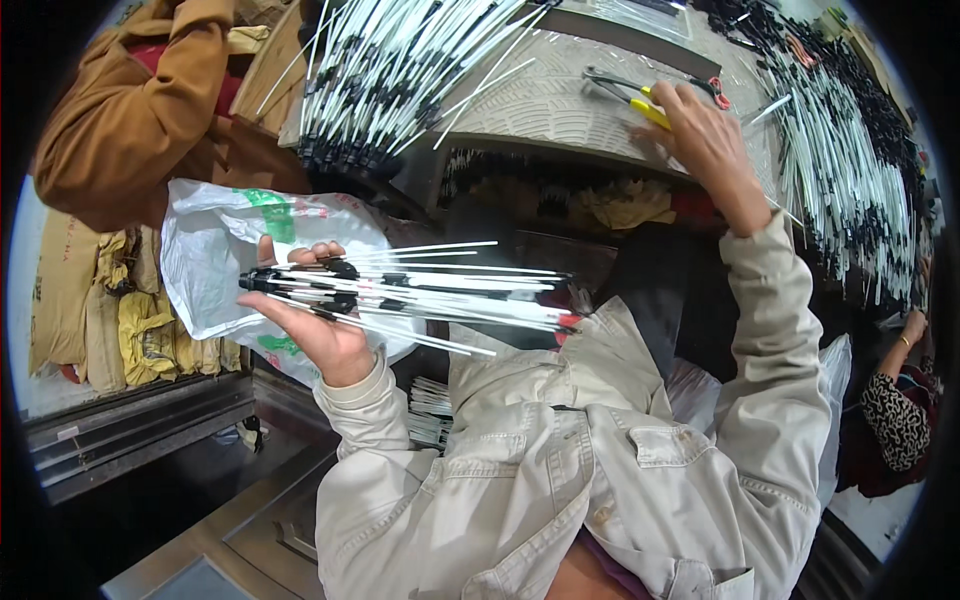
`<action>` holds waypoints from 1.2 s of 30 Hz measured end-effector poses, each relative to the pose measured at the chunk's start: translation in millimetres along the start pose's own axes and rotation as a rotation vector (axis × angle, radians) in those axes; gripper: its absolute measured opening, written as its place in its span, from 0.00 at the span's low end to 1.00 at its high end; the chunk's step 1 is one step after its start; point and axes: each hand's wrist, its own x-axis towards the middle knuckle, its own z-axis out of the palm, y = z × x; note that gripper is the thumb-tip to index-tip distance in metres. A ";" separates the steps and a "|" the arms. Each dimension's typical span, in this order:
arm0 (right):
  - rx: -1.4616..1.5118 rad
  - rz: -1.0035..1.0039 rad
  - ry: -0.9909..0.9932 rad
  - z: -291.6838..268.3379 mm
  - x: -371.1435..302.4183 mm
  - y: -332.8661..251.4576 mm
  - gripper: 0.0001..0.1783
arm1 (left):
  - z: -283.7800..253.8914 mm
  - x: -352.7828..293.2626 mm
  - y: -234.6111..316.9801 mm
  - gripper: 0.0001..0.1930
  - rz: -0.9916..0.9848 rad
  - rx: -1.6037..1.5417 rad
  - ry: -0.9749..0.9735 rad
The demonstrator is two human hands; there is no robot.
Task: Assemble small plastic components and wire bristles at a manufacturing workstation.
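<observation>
My left hand (325, 325) is wrapped round the black ends of a bundle of thin white rods (450, 290) with black fittings. The rods point right and fan out a little above my lap. On the worktop (540, 100), the fingers of my right hand (700, 140) are curled round the yellow handle of a pair of pliers (650, 110). Their metal end points to the far left. Part of the grip is hidden under my fingers. Just beyond my right hand lies a red and black handle (717, 93).
A large pile of similar rods (385, 80) stands at the far left of the worktop; another heap (850, 170) lies at right. Behind my left hand is a white sack (205, 250). One person in a brown sleeve (130, 150) is at left, another person (895, 420) at far right.
</observation>
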 end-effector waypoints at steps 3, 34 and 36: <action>0.003 -0.049 0.076 12.3 6.9 3.5 0.25 | -20.2 -7.7 -6.2 0.30 -0.120 -0.264 0.102; 1.827 -0.163 -0.473 -21.7 -71.8 -143.9 0.19 | -27.9 -82.1 -92.5 0.34 -0.761 0.399 -0.600; 1.950 -0.101 -0.484 -6.8 -75.3 -148.0 0.25 | -4.0 -84.0 -78.5 0.28 -0.663 0.390 -0.561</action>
